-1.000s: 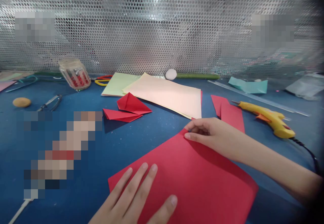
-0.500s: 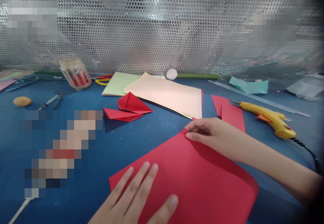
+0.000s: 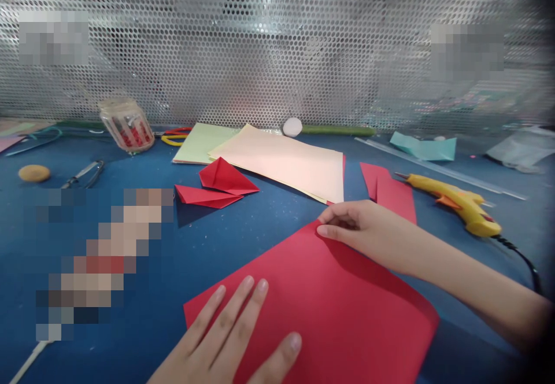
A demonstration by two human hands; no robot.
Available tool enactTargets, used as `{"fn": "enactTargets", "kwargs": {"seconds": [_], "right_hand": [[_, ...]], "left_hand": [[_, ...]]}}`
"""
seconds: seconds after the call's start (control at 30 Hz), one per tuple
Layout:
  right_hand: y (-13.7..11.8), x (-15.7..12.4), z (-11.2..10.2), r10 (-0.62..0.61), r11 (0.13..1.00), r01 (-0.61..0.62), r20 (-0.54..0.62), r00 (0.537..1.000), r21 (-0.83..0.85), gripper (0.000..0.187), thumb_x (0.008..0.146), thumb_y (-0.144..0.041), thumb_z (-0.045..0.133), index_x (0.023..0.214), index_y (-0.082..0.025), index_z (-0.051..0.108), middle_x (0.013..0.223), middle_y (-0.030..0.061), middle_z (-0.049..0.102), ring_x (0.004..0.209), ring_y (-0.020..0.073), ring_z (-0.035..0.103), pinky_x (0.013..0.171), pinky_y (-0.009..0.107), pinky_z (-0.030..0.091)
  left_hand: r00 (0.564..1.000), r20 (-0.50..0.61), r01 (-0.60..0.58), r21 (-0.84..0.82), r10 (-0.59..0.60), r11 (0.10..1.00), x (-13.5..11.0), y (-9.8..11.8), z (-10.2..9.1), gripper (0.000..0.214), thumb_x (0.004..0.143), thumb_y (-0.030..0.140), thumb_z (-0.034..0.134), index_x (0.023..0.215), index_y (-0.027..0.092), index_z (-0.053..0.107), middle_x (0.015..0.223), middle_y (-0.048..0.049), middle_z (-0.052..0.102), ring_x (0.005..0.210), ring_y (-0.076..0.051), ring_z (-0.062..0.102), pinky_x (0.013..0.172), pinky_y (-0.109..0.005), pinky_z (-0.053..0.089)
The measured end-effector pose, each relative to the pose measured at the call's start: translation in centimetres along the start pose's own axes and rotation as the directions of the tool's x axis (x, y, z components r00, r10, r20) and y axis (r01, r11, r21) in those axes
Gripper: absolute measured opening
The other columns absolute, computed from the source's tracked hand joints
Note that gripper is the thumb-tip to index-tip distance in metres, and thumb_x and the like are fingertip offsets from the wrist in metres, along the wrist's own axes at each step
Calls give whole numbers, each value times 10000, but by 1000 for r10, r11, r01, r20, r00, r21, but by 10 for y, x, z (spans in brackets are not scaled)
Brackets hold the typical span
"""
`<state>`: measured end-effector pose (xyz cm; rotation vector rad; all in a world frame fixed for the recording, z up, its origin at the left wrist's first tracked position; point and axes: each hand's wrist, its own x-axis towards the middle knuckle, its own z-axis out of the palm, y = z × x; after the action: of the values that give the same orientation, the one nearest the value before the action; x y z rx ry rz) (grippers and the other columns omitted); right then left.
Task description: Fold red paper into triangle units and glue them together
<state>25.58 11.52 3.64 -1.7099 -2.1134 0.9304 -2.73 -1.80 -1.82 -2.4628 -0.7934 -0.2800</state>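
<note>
A large red paper sheet lies on the blue table in front of me. My left hand rests flat on its near left corner with the fingers spread. My right hand pinches the sheet's far corner between thumb and fingers. Beyond the sheet lie a folded red paper piece and a red paper strip.
Cream paper and light green paper lie at the back. A yellow glue gun with its cord sits at the right. A jar, scissors, tweezers, a white ball and a perforated metal wall lie behind.
</note>
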Motion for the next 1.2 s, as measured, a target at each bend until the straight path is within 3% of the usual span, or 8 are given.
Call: {"fn": "enactTargets", "kwargs": {"seconds": [0.27,0.47,0.87,1.2], "right_hand": [[5,0,1,-70,994,68,17,997,80,236,821,-450,631,774,-220,644,708,19,668,653,169,614,581,282,467],[7,1,2,-156,978,155,-2,988,137,331,819,-478,620,1051,-252,687,778,5,674,715,174,635,639,293,478],[8,3,1,-138,981,136,3,990,137,261,820,-418,636,963,-259,785,912,35,782,833,214,715,761,335,561],[7,5,1,-123,983,123,-6,992,138,242,823,-383,641,958,-270,807,952,31,804,867,224,732,774,338,575]], "left_hand": [[999,-27,-31,43,32,999,2,-3,0,518,1097,272,307,1614,245,283,1422,-101,619,1305,-287,562,960,-334,518],[998,-36,-48,27,49,998,2,-4,2,541,1082,250,323,1619,226,265,1420,-119,608,1309,-305,546,947,-339,524],[1000,-1,-24,9,24,1000,0,-2,0,540,1093,267,316,1626,253,227,1461,-93,579,1358,-286,501,961,-319,531],[1000,-17,-26,-21,26,999,-2,-5,3,526,1085,319,389,1603,266,314,1482,-100,570,1369,-278,503,1012,-322,474]]}}
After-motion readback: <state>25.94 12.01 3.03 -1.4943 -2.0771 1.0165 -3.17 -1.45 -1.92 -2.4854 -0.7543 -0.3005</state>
